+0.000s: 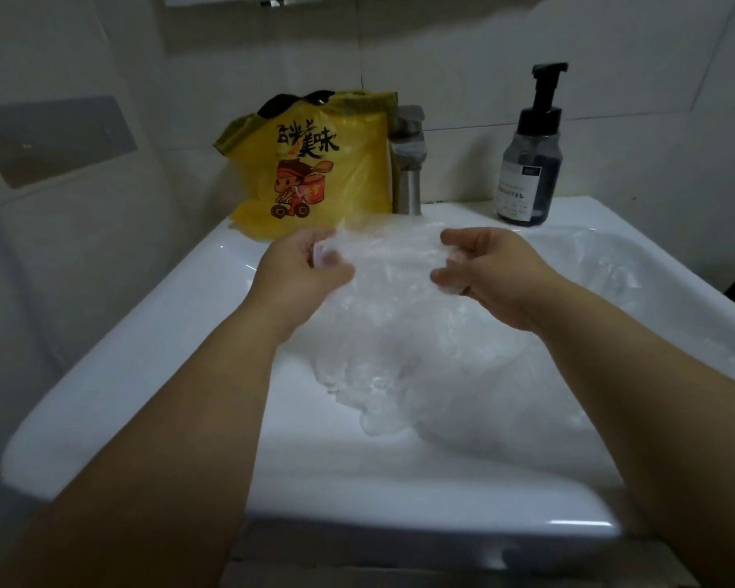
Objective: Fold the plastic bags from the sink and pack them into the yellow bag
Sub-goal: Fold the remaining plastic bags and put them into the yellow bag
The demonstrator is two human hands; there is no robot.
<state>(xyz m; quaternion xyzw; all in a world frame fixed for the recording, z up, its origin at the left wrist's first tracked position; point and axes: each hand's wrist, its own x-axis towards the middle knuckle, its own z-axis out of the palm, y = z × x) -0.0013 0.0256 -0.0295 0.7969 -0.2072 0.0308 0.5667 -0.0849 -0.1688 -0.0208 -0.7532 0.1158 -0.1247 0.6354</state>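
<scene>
Faucet partly behind yellow bag, soap bottle label too small

Clear plastic bag pinched between left hand and right hand above sink.

The white sink carries a yellow bag standing on its back left rim, just beside the steel faucet at the back middle. A dark pump bottle stands on the back right rim. Crumpled clear plastic bags lie in the basin.
</scene>
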